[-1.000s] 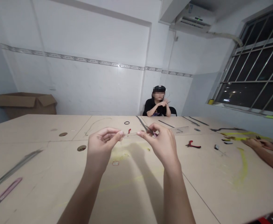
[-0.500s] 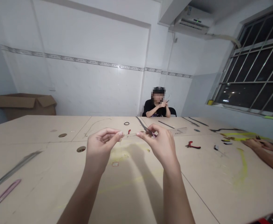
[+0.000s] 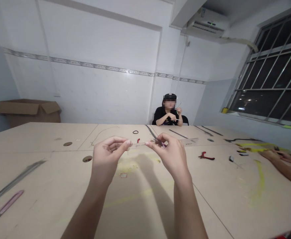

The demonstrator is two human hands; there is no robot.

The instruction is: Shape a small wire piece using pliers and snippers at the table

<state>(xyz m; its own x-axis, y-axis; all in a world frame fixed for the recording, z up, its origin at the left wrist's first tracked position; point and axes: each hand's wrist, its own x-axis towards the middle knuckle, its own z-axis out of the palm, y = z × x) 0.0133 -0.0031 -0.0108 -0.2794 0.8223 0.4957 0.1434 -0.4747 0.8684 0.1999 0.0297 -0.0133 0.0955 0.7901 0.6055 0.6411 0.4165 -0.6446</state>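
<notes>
In the head view, my left hand (image 3: pixel 108 156) is closed, thumb and forefinger pinching the left end of a clear plastic ruler (image 3: pixel 139 144). My right hand (image 3: pixel 171 151) pinches the same strip a short way to the right. What looks like its other end shows beyond the right hand, above the table. A dark tool with a pinkish part (image 3: pixel 162 143) shows at the right palm; fingers partly hide it, so I cannot tell its kind. Both hands are above the table (image 3: pixel 140 205), nearly level with each other. Markings on the ruler are too blurred to read.
Red-handled pliers (image 3: pixel 206 156) lie right of my hands. At lower left are a pink-handled tool (image 3: pixel 8 205) and dark strips (image 3: pixel 18 179). A person (image 3: pixel 169 113) sits opposite; another person's hands (image 3: pixel 272 156) work at right. A cardboard box (image 3: pixel 31 111) stands behind the table.
The ruler's right end has tilted, showing a narrower face. My hands keep their grip almost in place. The person opposite has moved their hands apart.
</notes>
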